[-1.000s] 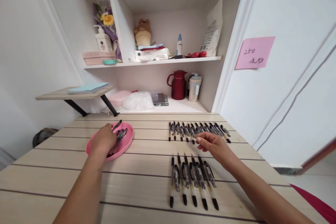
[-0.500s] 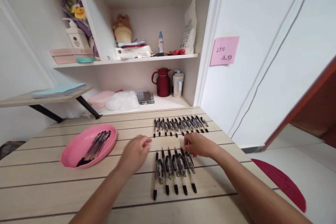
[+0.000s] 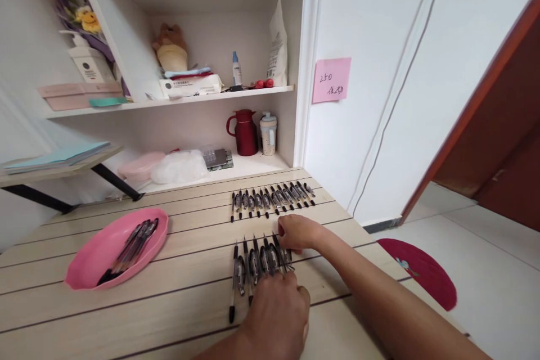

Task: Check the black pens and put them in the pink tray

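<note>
A front row of uncapped gel pens (image 3: 234, 281) with clear barrels and black grips lies on the table, loose black-and-clear caps (image 3: 241, 274) between them. My left hand (image 3: 276, 309) is over the lower right part of this row, back up and fingers bent down. It covers several pens' lower ends, and its fingertips are hidden. At the tip end of the rightmost pen (image 3: 276, 241), my right hand (image 3: 298, 232) has its fingers curled together. What they hold, if anything, is hidden. Behind lies a second row of pens and caps (image 3: 266, 202).
A pink oval dish (image 3: 90, 244) with several pens (image 3: 130, 253) stands on the left. Beyond the table (image 3: 185, 315) are shelves (image 3: 236, 92) with a red jug (image 3: 246, 134), a cup (image 3: 268, 134) and a clear plastic bag (image 3: 179, 167). A wall borders the right.
My left hand has moved from left of the front row's tips down onto its lower right part. My right hand stays at the row's upper right. The view has turned right.
</note>
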Demonstrator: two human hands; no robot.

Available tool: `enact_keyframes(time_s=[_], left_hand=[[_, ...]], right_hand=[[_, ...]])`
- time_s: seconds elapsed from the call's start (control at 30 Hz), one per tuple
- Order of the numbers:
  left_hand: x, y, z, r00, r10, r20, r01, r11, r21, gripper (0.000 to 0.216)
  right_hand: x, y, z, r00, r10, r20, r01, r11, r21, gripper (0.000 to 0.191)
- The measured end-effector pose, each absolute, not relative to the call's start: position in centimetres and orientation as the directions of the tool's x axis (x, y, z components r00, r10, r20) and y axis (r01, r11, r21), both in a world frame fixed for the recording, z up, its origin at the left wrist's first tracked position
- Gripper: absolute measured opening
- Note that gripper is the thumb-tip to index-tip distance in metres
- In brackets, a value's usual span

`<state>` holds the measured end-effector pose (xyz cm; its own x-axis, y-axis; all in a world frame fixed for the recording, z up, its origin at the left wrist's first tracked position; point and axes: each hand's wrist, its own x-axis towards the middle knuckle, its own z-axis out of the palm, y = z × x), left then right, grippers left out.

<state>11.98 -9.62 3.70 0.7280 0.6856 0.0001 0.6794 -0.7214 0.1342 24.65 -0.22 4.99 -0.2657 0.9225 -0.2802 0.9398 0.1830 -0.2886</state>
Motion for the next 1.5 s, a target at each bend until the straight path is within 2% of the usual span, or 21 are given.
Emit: enact_keyframes(time_s=[0.17, 0.4, 0.67, 0.73, 0.9, 1.07, 1.17, 1.23, 1.3, 1.4, 1.43, 1.5], left_hand=[[13.0, -9.7, 3.4, 0.731, 0.676, -0.091, 0.68, -0.733, 0.015, 0.023], [12.4, -9.2, 3.2, 0.684, 0.727, -0.062, 0.73, -0.681, 0.056, 0.028], [9.7, -7.1, 5.8, 0.443, 0.895, 0.051, 0.895, -0.445, 0.035, 0.025], [9.1, -6.3, 6.2, 0.407, 0.91, 0.079, 0.911, -0.41, 0.034, 0.022], [8.0, -4.8, 6.0, 0.359, 0.924, 0.131, 0.931, -0.364, 0.023, 0.021], [7.2, -3.9, 5.6, 0.306, 0.94, 0.15, 0.948, -0.315, 0.043, 0.022], [6.3, -3.2, 5.5, 0.272, 0.938, 0.215, 0.939, -0.308, 0.152, 0.025], [5.4, -2.8, 5.7, 0.236, 0.933, 0.27, 0.908, -0.311, 0.28, 0.027], [4.3, -2.4, 6.1, 0.173, 0.94, 0.293, 0.836, -0.298, 0.461, 0.024], [2.8, -1.8, 6.9, 0.016, 0.982, 0.187, 0.571, -0.163, 0.804, 0.02], [2.4, -1.7, 7.1, -0.034, 0.992, 0.119, 0.432, -0.093, 0.897, 0.021], [1.8, -1.6, 7.2, -0.082, 0.996, -0.02, 0.144, 0.032, 0.989, 0.025]], right_hand=[[24.9, 0.1, 4.9, -0.225, 0.944, -0.24, 0.961, 0.175, -0.213, 0.026], [25.5, 0.6, 4.1, -0.142, 0.983, -0.12, 0.978, 0.121, -0.168, 0.028], [25.7, 0.4, 5.1, -0.115, 0.993, -0.037, 0.984, 0.109, -0.14, 0.023], [25.8, -0.2, 5.9, -0.157, 0.986, -0.062, 0.981, 0.149, -0.123, 0.02], [24.8, -2.1, 7.3, -0.38, 0.884, -0.273, 0.924, 0.375, -0.072, 0.019], [22.4, -3.3, 6.3, -0.395, 0.879, -0.269, 0.892, 0.437, 0.117, 0.025], [22.0, -3.4, 6.0, -0.411, 0.869, -0.277, 0.882, 0.456, 0.122, 0.024], [22.6, -3.3, 6.4, -0.425, 0.868, -0.258, 0.888, 0.455, 0.065, 0.019], [23.7, -3.0, 7.0, -0.43, 0.884, -0.185, 0.903, 0.425, -0.065, 0.013], [25.5, -1.6, 7.0, -0.348, 0.937, -0.041, 0.851, 0.298, -0.433, 0.01], [25.9, -1.0, 6.8, -0.295, 0.955, -0.017, 0.781, 0.231, -0.581, 0.01], [26.5, 0.2, 6.0, -0.15, 0.989, -0.018, 0.563, 0.071, -0.823, 0.014]])
